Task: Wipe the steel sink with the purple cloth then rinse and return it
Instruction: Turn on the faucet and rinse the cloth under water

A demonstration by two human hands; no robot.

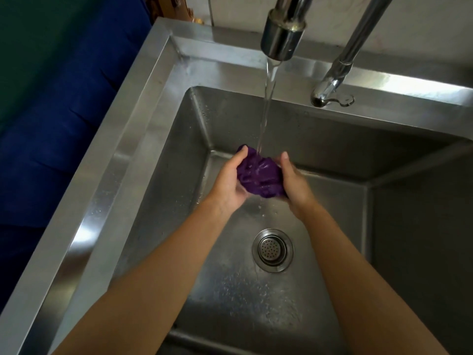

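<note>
A bunched-up purple cloth is held over the steel sink, between both hands. My left hand cups its left side and my right hand presses on its right side. A stream of water falls from the tap spout straight onto the top of the cloth. Water drips from under the cloth to the wet sink floor.
The round drain strainer sits in the sink floor below my hands. A tap lever stands on the back rim at the right. A blue surface lies left of the sink. A pale wall is behind.
</note>
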